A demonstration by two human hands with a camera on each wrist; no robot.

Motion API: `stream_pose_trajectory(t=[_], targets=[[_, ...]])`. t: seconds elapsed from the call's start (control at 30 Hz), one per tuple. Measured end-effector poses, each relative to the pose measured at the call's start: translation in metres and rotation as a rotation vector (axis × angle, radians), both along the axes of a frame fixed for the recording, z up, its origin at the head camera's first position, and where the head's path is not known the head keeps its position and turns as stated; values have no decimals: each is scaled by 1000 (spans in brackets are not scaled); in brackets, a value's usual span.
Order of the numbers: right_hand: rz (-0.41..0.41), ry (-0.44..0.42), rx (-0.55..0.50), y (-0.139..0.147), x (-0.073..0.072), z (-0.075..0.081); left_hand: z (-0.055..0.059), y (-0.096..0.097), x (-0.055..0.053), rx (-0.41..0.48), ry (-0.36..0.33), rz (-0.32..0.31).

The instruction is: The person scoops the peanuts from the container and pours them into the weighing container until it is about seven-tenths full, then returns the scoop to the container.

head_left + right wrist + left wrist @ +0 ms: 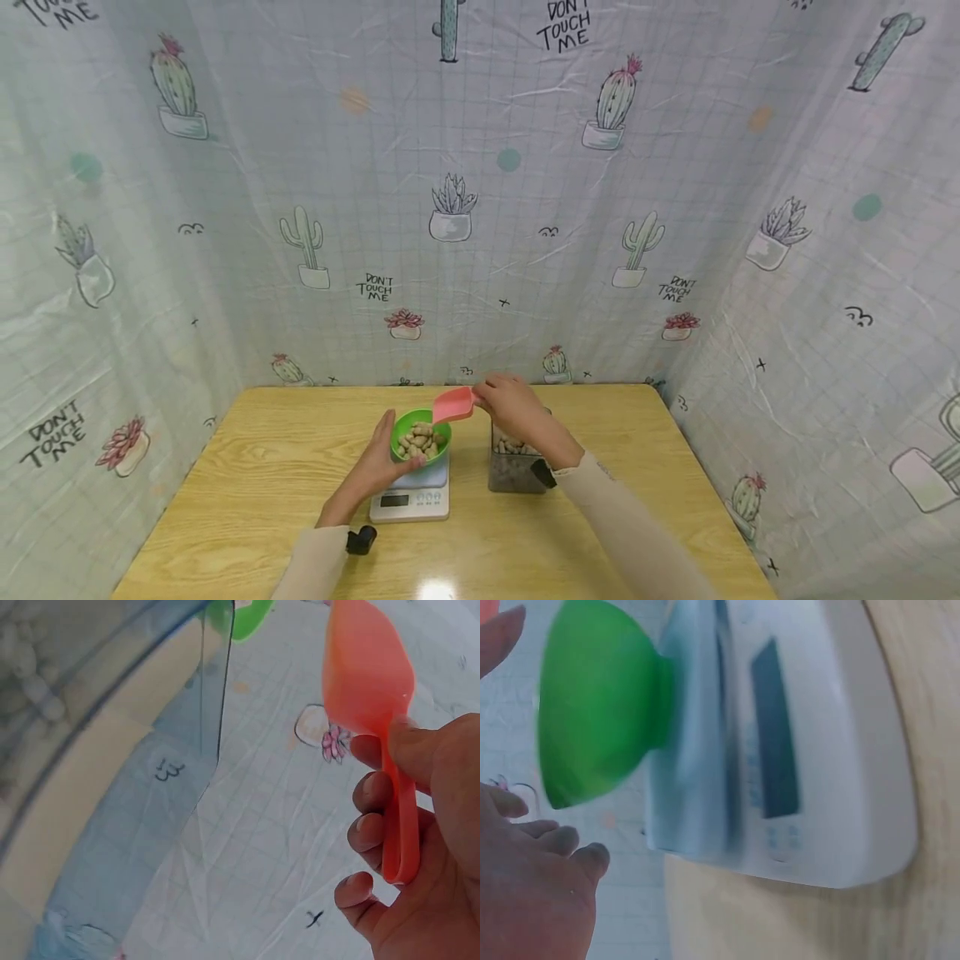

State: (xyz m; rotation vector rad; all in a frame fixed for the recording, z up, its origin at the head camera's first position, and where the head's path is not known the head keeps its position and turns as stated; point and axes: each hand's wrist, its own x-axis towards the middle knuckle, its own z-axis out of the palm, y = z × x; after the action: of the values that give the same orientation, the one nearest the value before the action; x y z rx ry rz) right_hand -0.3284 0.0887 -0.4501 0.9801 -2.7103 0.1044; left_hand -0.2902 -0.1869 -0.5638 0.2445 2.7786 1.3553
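A green bowl (396,423) of peanuts (420,442) stands on a white kitchen scale (411,510); in the left wrist view its base rests on the scale's platform (694,735). My left hand (378,462) is spread about the bowl, thumb on the near side and fingers at the left; whether they touch it I cannot tell. My right hand (513,408) grips the handle of a pink scoop (453,405), whose head is over the bowl's right rim. In the right wrist view, fingers and thumb curl round the scoop handle (401,825).
A clear plastic box (517,483) of peanuts stands right of the scale, partly under my right forearm. Both stand on a wooden table (300,442). A cactus-print curtain (480,275) hangs behind and at both sides.
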Motion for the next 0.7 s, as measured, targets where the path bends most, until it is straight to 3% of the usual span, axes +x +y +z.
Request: stream_pose_trajectory(t=[0.37, 0.7], targets=[[13, 21, -242, 35, 16, -9, 33, 15, 9, 66, 122, -2], [16, 74, -344, 62, 28, -24, 59, 45, 19, 135, 202, -90]])
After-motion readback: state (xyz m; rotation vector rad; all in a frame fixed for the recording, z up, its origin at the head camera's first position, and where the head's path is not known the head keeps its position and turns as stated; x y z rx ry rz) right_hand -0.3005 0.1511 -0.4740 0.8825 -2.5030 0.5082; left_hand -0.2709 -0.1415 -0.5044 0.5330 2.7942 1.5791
